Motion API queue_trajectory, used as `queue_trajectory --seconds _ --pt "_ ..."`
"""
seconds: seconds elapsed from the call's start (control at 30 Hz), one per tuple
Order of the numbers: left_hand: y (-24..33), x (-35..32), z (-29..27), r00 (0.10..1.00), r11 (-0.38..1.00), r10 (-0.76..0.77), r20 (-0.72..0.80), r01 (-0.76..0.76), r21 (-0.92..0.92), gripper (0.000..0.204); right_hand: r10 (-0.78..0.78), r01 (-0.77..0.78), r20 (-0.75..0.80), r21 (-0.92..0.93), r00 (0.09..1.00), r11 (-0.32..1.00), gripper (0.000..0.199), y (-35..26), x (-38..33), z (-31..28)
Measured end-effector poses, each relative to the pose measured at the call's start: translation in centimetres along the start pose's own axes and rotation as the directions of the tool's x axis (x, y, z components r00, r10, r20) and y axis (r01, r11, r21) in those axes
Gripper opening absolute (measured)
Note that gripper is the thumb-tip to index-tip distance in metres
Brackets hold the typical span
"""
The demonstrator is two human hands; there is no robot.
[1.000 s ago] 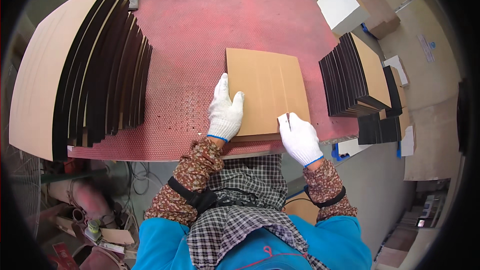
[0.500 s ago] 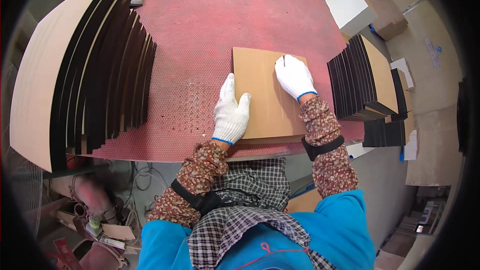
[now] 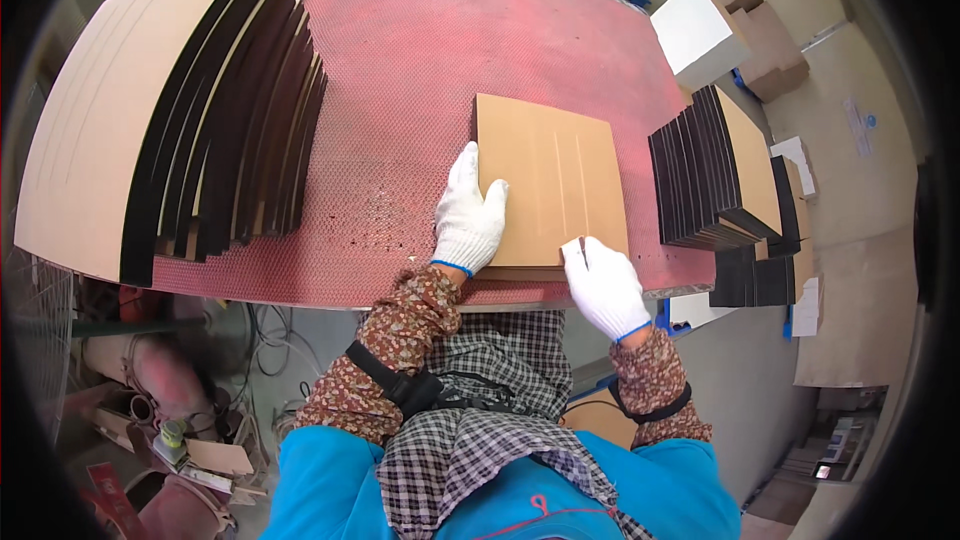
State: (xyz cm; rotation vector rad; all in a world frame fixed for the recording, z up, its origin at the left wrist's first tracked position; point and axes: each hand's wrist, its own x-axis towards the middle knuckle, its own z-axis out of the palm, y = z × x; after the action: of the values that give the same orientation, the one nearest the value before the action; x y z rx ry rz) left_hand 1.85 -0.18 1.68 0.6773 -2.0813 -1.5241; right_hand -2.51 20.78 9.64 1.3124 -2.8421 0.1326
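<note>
A tan rectangular board [image 3: 535, 180] with dark side edges lies in front of me, its face marked with several thin lengthwise lines. It may be the top one of a low stack. My left hand [image 3: 469, 218], in a white knit glove, rests along the board's left edge, thumb on the face and fingers stretched out. My right hand [image 3: 606, 285], gloved the same way, is closed in a pinch at the near right part of the board. A small dark thing shows between its fingertips; its kind cannot be made out.
Tall rows of similar boards stand on edge at the left [image 3: 130, 100] and right [image 3: 715, 170] of the red textured tabletop [image 3: 400, 70]. A white box [image 3: 692, 35] is beyond the far right edge. Cables and containers [image 3: 175, 445] lie below left.
My right hand has come down from the board's far part to its near edge, along the lines. My left hand stays at the left edge. The view has shifted slightly.
</note>
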Motion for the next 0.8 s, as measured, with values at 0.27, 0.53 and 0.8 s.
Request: queue_trajectory --seconds 0.27,0.53,0.8 --pt "-0.2 0.1 0.3 1.000 0.999 -0.002 0.026 0.003 -0.048 0.070 0.027 -0.022 -0.067 0.082 0.997 0.996 0.027 -2.6 2.3 0.8" --pt "0.4 -0.3 -0.1 1.000 0.999 -0.021 0.022 0.020 0.028 0.069 0.030 -0.028 -0.173 0.015 0.984 0.999 0.031 1.4 12.7 3.7" --pt "0.7 -0.2 -0.1 1.000 0.999 -0.016 0.020 0.016 -0.033 0.067 -0.206 0.183 -0.141 -0.163 0.968 0.970 0.026 3.7 17.5 4.1"
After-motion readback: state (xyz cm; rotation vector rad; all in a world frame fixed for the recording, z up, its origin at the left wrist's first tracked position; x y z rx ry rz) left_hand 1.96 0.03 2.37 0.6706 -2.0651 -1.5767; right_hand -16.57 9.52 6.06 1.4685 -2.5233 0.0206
